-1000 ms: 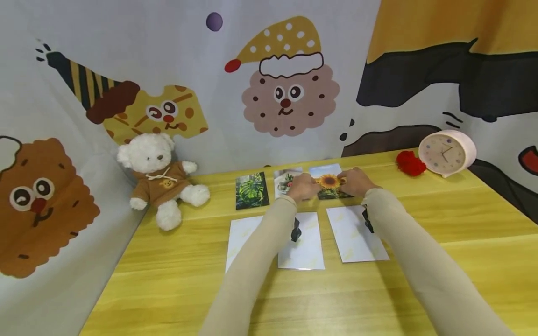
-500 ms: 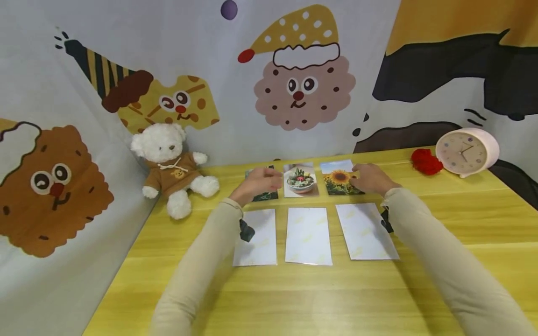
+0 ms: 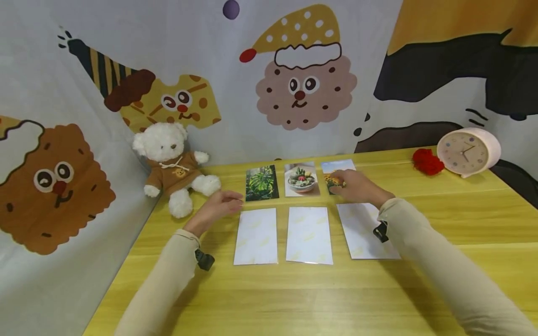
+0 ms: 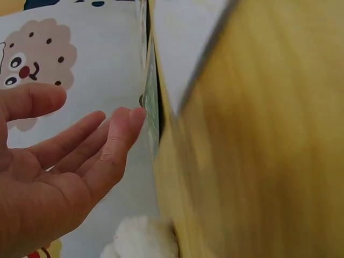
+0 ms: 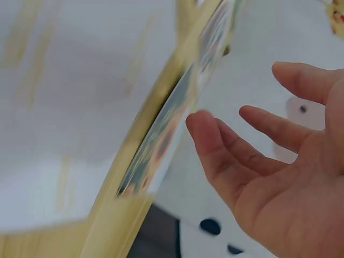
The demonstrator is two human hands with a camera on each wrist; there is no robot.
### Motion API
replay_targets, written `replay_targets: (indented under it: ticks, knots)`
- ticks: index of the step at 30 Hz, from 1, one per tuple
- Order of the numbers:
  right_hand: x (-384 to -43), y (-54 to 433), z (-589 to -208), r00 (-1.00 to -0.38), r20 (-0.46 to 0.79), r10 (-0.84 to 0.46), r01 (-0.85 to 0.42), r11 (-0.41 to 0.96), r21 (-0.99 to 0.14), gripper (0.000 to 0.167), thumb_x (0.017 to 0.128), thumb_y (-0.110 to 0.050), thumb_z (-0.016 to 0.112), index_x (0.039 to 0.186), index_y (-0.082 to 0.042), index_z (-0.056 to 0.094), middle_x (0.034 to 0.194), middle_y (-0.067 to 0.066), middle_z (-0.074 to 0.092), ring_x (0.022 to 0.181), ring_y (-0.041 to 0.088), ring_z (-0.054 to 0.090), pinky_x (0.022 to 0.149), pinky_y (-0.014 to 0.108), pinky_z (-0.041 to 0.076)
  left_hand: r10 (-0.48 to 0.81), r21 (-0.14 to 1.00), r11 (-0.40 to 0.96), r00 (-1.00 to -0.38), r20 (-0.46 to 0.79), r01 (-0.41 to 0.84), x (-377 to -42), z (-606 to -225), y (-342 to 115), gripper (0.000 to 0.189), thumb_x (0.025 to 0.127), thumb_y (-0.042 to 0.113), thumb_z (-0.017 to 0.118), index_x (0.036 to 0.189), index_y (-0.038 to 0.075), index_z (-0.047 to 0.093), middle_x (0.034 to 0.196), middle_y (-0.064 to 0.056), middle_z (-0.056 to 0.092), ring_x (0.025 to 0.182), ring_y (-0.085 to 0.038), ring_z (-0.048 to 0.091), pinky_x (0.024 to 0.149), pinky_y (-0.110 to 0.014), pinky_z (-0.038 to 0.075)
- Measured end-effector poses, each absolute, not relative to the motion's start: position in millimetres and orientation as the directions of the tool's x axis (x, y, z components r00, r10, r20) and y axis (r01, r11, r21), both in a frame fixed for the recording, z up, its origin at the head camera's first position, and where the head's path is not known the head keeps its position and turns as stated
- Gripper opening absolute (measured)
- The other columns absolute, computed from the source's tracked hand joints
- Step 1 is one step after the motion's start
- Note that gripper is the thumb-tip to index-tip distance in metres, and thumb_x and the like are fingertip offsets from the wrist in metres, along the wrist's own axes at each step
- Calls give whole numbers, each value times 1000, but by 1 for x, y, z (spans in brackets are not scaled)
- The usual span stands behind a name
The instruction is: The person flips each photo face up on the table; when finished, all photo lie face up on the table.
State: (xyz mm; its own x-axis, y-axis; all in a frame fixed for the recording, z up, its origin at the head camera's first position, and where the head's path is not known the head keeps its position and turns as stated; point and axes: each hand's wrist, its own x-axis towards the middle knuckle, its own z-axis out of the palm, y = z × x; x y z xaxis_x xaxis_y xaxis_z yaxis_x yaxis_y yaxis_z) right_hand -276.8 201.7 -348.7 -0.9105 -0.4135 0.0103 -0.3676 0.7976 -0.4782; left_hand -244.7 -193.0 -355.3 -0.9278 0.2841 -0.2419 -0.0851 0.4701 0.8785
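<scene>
My left hand, fingers loosely bent and holding nothing, is beside the lower left corner of the green leaf photo. In the middle of the back row lies a photo of a cactus bowl. My right hand hovers over the sunflower photo and hides much of it. The right wrist view shows its fingers spread and grasping nothing, apart from that photo. In front, three white cards lie in a row: left, middle and right, the last partly under my right wrist.
A white teddy bear in a brown hoodie sits at the back left. At the back right stand a pink alarm clock and a red fluffy thing. A cartoon-printed cloth hangs behind the wooden table.
My left hand has moved left from the cactus photo, across the leaf photo, uncovering both. My right hand has shifted from the sunflower photo's right side to over it. The head view has turned slightly.
</scene>
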Motion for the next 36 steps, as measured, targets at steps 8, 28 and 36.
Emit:
replay_targets:
  ticks: [8, 28, 36]
  knots:
    - [-258, 168, -348, -847, 46, -530, -440, 650, -620, 44, 99, -16, 61, 139, 2, 55, 120, 25, 65, 93, 24, 67, 76, 37, 58, 303, 866, 492, -914, -270, -92, -223, -359, -214, 48, 105, 17, 50, 146, -7, 43, 141, -30, 54, 131, -40, 56, 110, -46, 50]
    - [-192, 77, -356, -719, -112, -686, -393, 535, -748, 61, 101, -29, 59, 152, -4, 39, 139, 21, 53, 119, 28, 60, 103, 48, 50, 385, 883, 455, -870, -308, -111, -187, -362, -220, 50, 105, 13, 48, 145, -14, 37, 134, -33, 56, 121, -34, 62, 103, -41, 55]
    - [-176, 57, -365, -758, -130, -639, -376, 590, -715, 63, 99, -32, 62, 151, -5, 39, 148, 24, 42, 126, 30, 54, 110, 49, 45, 378, 887, 448, -876, -300, -111, -181, -363, -212, 48, 105, 14, 48, 145, -13, 39, 134, -33, 57, 120, -35, 63, 102, -41, 56]
